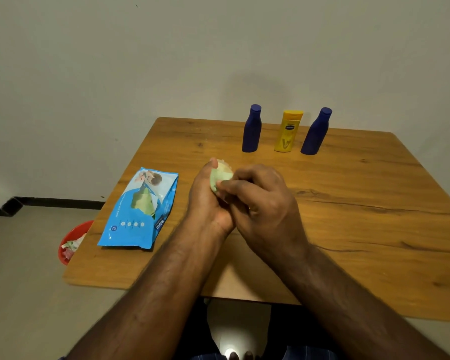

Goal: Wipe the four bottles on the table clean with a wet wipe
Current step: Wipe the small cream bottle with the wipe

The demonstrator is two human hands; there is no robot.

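I have the wooden table (348, 203) in front of me, pushed up near a plain wall. On its left part lies the blue wet-wipe pack (140, 209), flap open, a greenish wipe poking out of the slot. Along the far edge stand three bottles, well apart from my hands: a dark blue bottle (251, 129), a yellow bottle (287, 131) just right of it, and a second blue bottle (316, 131). I cannot see a fourth bottle standing anywhere; something pale shows between my hands, but I cannot tell what it is. Off the table's left edge, down on the floor, sits a red bowl (72, 241) with crumpled scraps in it.

My left hand (205, 198) is curled round a pale green wet wipe (220, 178), and my right hand (260, 201) pinches the same wipe with bent fingers.

My reading: I am working the wipe in both hands. To do it well, I should open it to a flat pad that covers my fingertips.
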